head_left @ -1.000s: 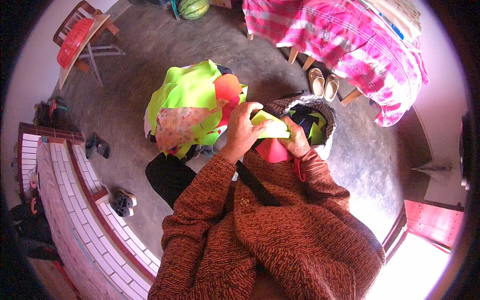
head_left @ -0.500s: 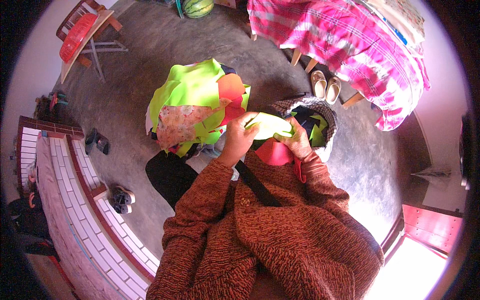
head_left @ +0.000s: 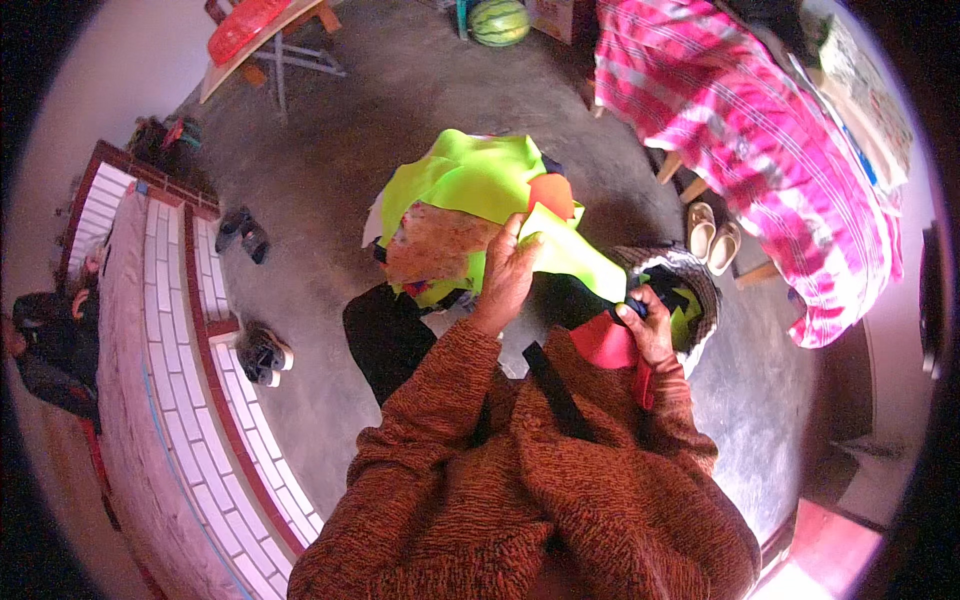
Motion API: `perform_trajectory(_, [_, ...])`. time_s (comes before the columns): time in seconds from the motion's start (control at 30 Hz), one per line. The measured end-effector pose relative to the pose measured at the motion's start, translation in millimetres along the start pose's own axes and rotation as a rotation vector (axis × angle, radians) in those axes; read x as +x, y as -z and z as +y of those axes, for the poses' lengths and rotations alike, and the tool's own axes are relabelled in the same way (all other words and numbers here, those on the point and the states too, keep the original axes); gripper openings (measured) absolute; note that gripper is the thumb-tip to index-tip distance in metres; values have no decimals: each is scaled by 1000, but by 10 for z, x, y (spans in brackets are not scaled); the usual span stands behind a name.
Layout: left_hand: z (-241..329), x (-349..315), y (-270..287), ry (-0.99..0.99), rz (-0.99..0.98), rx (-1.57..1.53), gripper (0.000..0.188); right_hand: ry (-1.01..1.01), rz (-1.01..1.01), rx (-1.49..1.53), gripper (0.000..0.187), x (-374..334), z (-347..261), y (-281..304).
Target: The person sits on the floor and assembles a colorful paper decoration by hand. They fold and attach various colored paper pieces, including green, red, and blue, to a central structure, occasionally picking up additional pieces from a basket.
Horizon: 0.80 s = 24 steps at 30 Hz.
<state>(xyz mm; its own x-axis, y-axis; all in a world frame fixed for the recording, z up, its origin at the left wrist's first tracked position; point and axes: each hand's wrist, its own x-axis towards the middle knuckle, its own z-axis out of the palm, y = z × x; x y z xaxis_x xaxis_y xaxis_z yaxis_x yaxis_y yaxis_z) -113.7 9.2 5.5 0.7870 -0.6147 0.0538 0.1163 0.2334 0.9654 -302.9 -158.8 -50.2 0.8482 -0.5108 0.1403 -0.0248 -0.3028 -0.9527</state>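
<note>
A lime-yellow strip of cloth (head_left: 578,257) stretches between my two hands. My left hand (head_left: 509,272) is closed on its upper left end, thumb and fingers pinching the edge. My right hand (head_left: 651,328), lower and to the right, is closed around a small dark thing (head_left: 630,311) at the strip's lower end; its exact kind is not clear. Below the strip, a red piece of cloth (head_left: 604,342) lies on my lap. Beyond my left hand rises a heap of cloth pieces (head_left: 455,180), lime-yellow, floral and orange.
A checked bag (head_left: 712,300) with dark and lime scraps stands beside my right hand. Past it are pale shoes (head_left: 702,232) and a table under a pink plaid cloth (head_left: 740,130). A watermelon (head_left: 499,22) lies at the far side. Dark shoes (head_left: 263,355) sit left, by a white-brick ledge (head_left: 185,370).
My right hand has moved down and away from my left hand. The lime-yellow cloth, bunched between both hands before, is now drawn out long. The whole view has shifted.
</note>
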Motion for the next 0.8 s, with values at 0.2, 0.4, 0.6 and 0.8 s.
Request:
perform_trajectory(0.2, [247, 157, 91, -97, 104, -143, 39, -64, -30, 126, 24, 11, 154, -29])
perform_trajectory(0.4, [689, 225, 538, -257, 220, -109, 50, -22, -13, 82, 26, 4, 138, -30])
perform_trajectory(0.6, [421, -48, 967, -202, 404, 324, 51, -6, -11, 43, 26, 16, 91, -46])
perform_trajectory(0.8, [204, -52, 1166, -198, 406, 119, 54, 8, -13, 18, 25, 22, 84, -33])
